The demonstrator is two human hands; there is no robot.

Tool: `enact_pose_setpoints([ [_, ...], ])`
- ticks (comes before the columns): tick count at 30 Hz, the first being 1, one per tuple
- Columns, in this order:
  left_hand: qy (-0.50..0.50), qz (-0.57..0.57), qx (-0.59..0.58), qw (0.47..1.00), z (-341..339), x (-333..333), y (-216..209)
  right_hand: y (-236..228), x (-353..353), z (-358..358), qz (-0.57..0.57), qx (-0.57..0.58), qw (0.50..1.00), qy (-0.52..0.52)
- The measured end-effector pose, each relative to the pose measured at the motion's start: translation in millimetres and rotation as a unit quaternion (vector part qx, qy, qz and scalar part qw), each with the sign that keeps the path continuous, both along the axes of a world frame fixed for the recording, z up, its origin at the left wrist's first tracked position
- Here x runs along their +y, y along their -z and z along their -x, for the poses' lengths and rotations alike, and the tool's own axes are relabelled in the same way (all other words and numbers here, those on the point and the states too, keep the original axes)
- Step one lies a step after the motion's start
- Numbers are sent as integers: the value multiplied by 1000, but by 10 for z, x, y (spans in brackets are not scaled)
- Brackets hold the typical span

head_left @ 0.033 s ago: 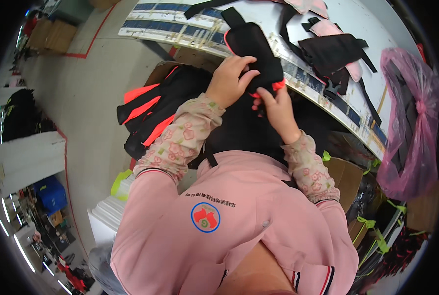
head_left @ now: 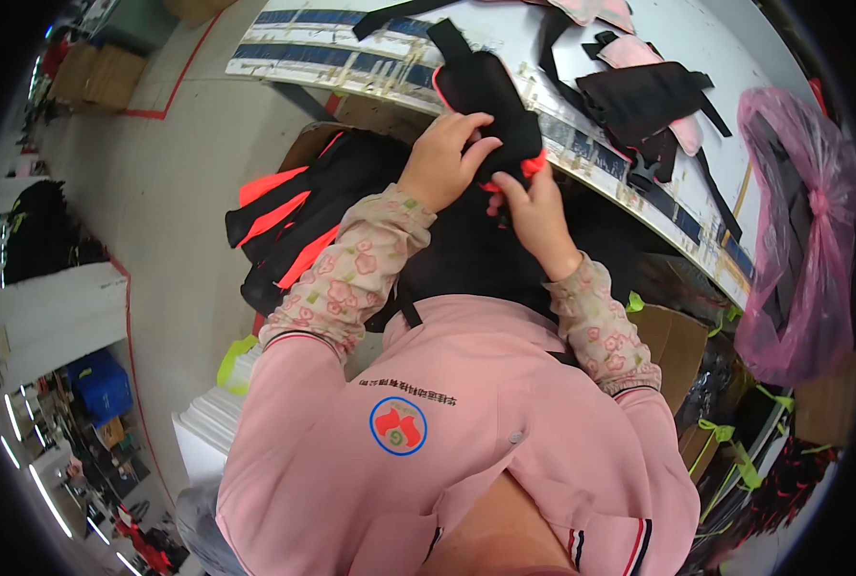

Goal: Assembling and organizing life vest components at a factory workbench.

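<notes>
Over the near edge of the table, I hold a black padded strap piece (head_left: 490, 91) with bright orange-red edging and a narrow black tab at its far end. My left hand (head_left: 447, 158) is closed on its left side, with the thumb and fingers bent over the black fabric. At the near end, my right hand (head_left: 536, 213) pinches the orange-red edge between thumb and fingers. Some of its fingertips are hidden beneath the piece. Left of my left forearm lies a pile of black pieces with orange-red strips (head_left: 289, 216).
The white table (head_left: 351, 43) has worn blue tape strips along its near edge. On it lie black-and-pink strap pieces (head_left: 644, 96) with a black buckle (head_left: 642, 173). A pink plastic bag (head_left: 797, 240) hangs at the right. A cardboard box (head_left: 673, 350) stands below the table.
</notes>
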State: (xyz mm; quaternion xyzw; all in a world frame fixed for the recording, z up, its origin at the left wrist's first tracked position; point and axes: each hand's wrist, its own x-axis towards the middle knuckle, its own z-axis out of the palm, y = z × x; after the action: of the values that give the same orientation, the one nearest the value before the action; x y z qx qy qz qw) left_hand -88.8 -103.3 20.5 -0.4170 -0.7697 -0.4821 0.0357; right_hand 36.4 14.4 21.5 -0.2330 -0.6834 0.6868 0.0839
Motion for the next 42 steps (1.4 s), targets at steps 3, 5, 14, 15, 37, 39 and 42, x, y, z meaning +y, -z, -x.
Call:
enact_pose_setpoints([
  [3, 65, 20, -102, 992, 21, 68, 190, -11, -20, -12, -141, -34, 988, -53],
  [5, 102, 54, -244, 963, 36, 86, 277, 38, -11, -57, -220, -60, 970, -85],
  [14, 160, -4, -422, 892, 132, 104, 383, -35, 12, -132, -358, -86, 916, -159],
  [15, 171, 10, -433, 885, 145, 94, 383, -29, 8, -138, -373, -74, 914, -143],
  [37, -204, -2, 12, 979, 696, 81, 308, -239, -111, 8, 48, -2, 981, -187],
  [39, -257, 4, 16, 966, 1015, -155, 248, -331, -167, -64, 111, 8, 970, -214],
  [42, -238, 10, 1, 971, 1315, -496, 209, -477, -284, -227, 199, 2, 946, -257],
])
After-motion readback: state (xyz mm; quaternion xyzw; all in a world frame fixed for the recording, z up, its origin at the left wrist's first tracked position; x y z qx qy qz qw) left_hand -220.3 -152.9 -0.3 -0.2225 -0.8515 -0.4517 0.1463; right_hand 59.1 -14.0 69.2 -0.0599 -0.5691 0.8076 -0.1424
